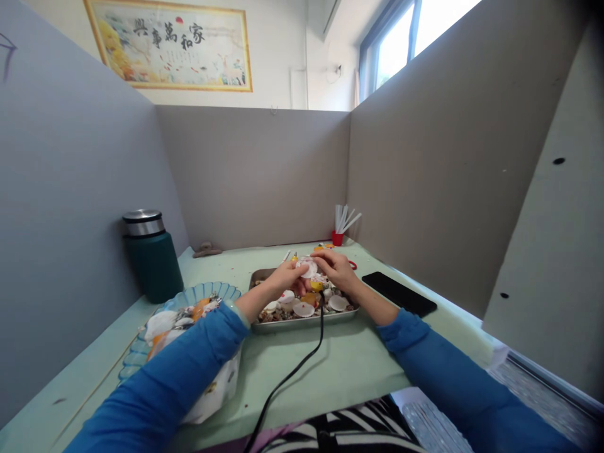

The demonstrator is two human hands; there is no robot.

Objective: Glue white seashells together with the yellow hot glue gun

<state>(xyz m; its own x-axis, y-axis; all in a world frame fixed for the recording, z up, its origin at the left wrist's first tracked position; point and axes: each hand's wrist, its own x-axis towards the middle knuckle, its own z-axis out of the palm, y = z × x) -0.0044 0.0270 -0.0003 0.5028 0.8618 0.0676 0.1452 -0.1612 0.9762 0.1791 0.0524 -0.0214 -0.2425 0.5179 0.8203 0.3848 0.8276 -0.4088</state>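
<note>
A white shell (pixel 309 268) is held above the tray between my two hands. My left hand (pixel 289 280) is closed on its near left side, thumb on top. From the right, the bent fingers of my right hand (pixel 336 267) close on the shell's upper edge; their tips are partly hidden. Beneath them is a shallow metal tray (pixel 302 325) of white and orange shells and small brown bits. A yellow tool (pixel 316 286) with a black cord (pixel 302 362) lies on the shells, its shape partly covered by my hands.
To the left, a blue scalloped dish (pixel 136 358) holds more shells, partly behind my sleeve. A green flask (pixel 153 267) stands behind it. Right of the tray lies a black phone-like slab (pixel 399 292). White sticks fill a red cup (pixel 337 238). Grey partitions (pixel 255 176) enclose the table.
</note>
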